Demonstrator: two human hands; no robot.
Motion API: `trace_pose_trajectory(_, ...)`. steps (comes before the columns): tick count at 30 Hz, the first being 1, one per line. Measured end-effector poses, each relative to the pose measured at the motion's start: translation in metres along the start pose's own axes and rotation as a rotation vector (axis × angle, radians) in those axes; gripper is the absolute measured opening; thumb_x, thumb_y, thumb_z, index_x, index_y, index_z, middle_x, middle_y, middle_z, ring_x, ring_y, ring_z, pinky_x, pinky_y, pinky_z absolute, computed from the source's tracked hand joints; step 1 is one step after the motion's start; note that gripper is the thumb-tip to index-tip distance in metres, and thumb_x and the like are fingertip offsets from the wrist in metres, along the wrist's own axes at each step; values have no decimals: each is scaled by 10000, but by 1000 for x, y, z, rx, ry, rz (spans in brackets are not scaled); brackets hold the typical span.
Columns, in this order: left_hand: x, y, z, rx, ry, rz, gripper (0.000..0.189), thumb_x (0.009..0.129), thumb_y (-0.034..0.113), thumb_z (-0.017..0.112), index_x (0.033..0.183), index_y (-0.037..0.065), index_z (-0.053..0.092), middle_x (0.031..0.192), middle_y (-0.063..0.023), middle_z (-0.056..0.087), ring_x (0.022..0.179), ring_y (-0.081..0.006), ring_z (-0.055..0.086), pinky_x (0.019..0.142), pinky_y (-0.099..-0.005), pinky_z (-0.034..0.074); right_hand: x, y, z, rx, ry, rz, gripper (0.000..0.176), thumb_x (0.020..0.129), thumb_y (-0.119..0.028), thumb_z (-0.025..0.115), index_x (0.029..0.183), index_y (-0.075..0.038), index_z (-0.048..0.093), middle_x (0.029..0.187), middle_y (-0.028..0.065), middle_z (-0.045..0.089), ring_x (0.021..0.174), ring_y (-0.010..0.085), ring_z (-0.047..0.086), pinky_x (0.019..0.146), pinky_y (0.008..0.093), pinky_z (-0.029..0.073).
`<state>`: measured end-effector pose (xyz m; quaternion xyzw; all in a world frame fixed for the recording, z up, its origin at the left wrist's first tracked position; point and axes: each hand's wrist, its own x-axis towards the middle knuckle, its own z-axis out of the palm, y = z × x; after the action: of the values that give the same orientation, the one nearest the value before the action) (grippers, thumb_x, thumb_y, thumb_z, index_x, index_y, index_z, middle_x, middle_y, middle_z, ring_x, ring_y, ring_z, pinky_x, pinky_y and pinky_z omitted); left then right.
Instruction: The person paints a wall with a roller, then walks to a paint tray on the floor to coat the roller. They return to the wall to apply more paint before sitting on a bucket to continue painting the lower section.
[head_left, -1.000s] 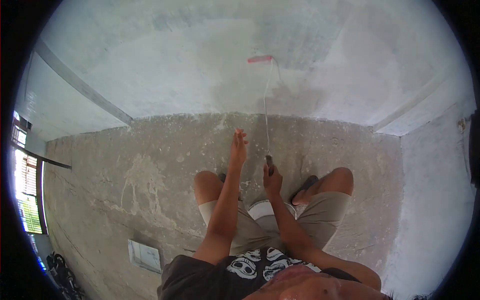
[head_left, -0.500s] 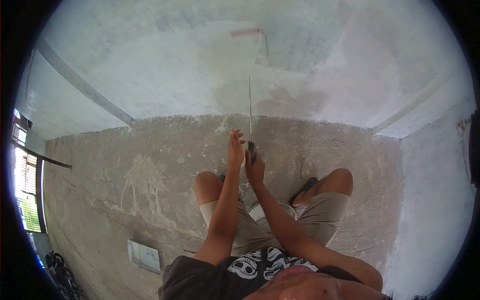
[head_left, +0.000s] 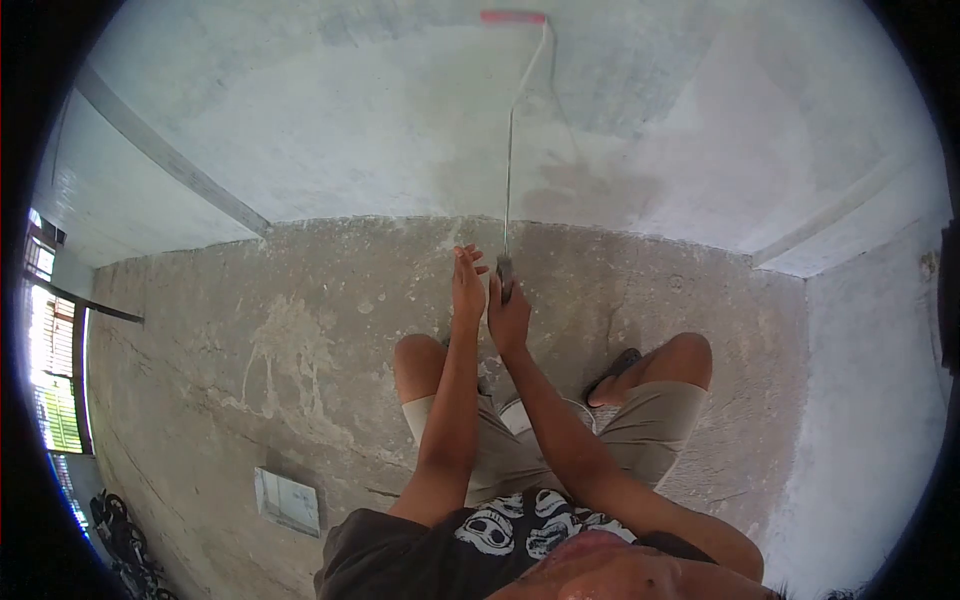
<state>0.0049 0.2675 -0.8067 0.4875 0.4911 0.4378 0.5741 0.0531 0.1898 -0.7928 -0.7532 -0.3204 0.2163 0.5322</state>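
My right hand (head_left: 510, 315) grips the dark handle of a paint roller (head_left: 512, 17) on a long thin pole (head_left: 508, 170). The pink roller sleeve lies flat against the grey-white wall (head_left: 350, 130), high up near the top of the view. My left hand (head_left: 467, 283) is held open with fingers straight, right beside the handle and the right hand, holding nothing. Both arms reach forward over my knees and beige shorts.
A rough concrete floor (head_left: 280, 330) with pale paint stains spreads below. A white bucket (head_left: 530, 415) shows between my legs. A small flat white panel (head_left: 288, 500) lies on the floor at lower left. A window (head_left: 55, 400) is at far left, a side wall (head_left: 870, 400) at right.
The roller has travelled up the wall from mid-height to near the top. My right hand rose with the handle and came in beside my left hand.
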Motion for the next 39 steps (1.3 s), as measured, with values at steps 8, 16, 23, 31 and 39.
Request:
trace_pose_trajectory(8, 4, -5, 4, -21, -35, -23, 826, 943, 690, 164, 1367, 42, 449, 1242, -139, 568, 993, -242, 559, 877, -383, 403, -29, 48, 3, -43, 20, 16, 460, 946, -410, 551, 899, 45, 596, 705, 219, 592, 651, 328, 605, 619, 420, 448)
trace_pose_trajectory(16, 4, -5, -1, -12, -43, -30, 834, 936, 700, 166, 1374, 46, 444, 1245, -136, 570, 1010, -254, 565, 889, -398, 399, -34, 30, -5, -40, -35, 101, 450, 941, -399, 543, 1052, 32, 604, 859, 267, 641, 841, 441, 640, 703, 464, 487)
trace_pose_trajectory(23, 5, -4, 3, -20, -45, -51, 875, 925, 716, 152, 1375, 22, 437, 1226, -147, 585, 996, -255, 579, 859, -387, 417, 21, -42, -22, 51, -105, 106, 439, 937, -407, 545, 1074, 5, 613, 915, 249, 653, 897, 409, 647, 733, 451, 490)
trace_pose_trajectory(31, 9, -13, 2, -10, -51, -38, 853, 927, 713, 148, 1379, 53, 442, 1227, -137, 591, 976, -229, 586, 813, -373, 406, -46, 76, 0, -42, 9, 127, 464, 933, -436, 552, 926, 26, 600, 749, 241, 612, 735, 417, 628, 659, 447, 467)
trace_pose_trajectory(39, 1, -3, -1, 13, -46, -15, 858, 925, 715, 144, 1378, 51, 442, 1232, -139, 586, 964, -231, 584, 811, -371, 403, 6, 5, -15, -106, 76, -57, 452, 931, -410, 566, 891, 39, 593, 747, 250, 614, 725, 429, 626, 635, 443, 469)
